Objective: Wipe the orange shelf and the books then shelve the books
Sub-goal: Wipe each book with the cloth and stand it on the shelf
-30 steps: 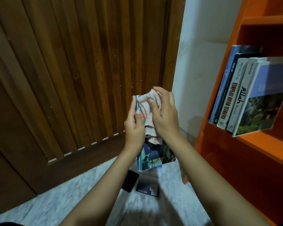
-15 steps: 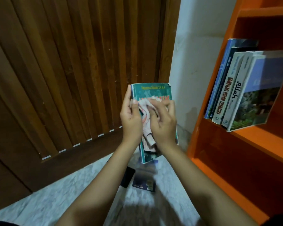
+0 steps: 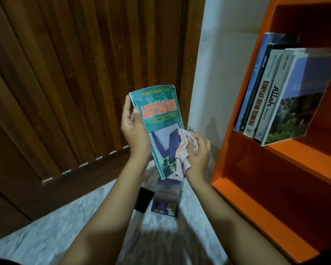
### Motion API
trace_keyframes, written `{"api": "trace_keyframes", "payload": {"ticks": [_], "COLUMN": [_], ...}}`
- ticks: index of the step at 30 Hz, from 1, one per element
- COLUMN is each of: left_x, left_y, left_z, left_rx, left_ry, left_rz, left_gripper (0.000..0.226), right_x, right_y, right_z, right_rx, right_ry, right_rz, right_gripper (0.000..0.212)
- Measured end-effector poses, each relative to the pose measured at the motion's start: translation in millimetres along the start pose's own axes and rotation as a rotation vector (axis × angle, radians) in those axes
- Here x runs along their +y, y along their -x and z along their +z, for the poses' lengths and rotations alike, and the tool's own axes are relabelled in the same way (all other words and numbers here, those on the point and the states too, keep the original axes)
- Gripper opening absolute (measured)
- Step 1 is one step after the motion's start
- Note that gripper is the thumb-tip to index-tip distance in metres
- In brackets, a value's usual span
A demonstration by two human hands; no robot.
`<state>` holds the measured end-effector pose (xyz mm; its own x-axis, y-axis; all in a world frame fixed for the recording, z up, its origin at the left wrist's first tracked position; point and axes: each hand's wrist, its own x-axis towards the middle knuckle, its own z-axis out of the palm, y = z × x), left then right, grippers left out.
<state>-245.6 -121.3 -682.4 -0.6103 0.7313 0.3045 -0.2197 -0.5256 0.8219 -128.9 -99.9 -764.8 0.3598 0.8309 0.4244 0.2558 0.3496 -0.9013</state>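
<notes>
The left hand point(image 3: 136, 131) grips the book point(image 3: 159, 115) by its spine edge, upright in open space between door point(image 3: 65, 92) and orange shelf point(image 3: 235, 150); the right hand point(image 3: 197, 152) curls round a cloth point(image 3: 182, 152) pressed on the cover's lower right edge. The cover reads "ARBITRASE ONLINE"; shelved books point(image 3: 266, 96) lean left, with spines reading "KOMPILASI HUKUM TELEMATIKA" and "Allah", free board in front

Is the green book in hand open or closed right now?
Closed: the green book shows only its front cover, left hand gripping the spine edge.
</notes>
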Motion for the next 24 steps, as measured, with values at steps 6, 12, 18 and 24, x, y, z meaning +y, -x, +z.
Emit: {"api": "trace_keyframes", "payload": {"ticks": [6, 12, 18, 24], "left_x": [-4, 5, 24, 40], "left_y": [-3, 11, 43, 83], "left_z": [-2, -5, 19, 70], "left_rx": [0.052, -0.019, -0.242, -0.424], "left_ry": [0.016, 0.089, 0.14, 0.183], "left_rz": [-0.017, -0.114, -0.175, -0.15], "left_gripper": [0.038, 0.036, 0.035, 0.034], "right_x": [-1, 3, -5, -42], "right_y": [53, 25, -16, -52], "right_z": [-6, -34, -73, -140], "right_rx": [-0.205, -0.121, 0.066, 0.106], "right_ry": [-0.041, 0.014, -0.018, -0.193], "right_rz": [-0.404, -0.171, -0.119, -0.05], "right_gripper": [0.019, 0.032, 0.025, 0.013]}}
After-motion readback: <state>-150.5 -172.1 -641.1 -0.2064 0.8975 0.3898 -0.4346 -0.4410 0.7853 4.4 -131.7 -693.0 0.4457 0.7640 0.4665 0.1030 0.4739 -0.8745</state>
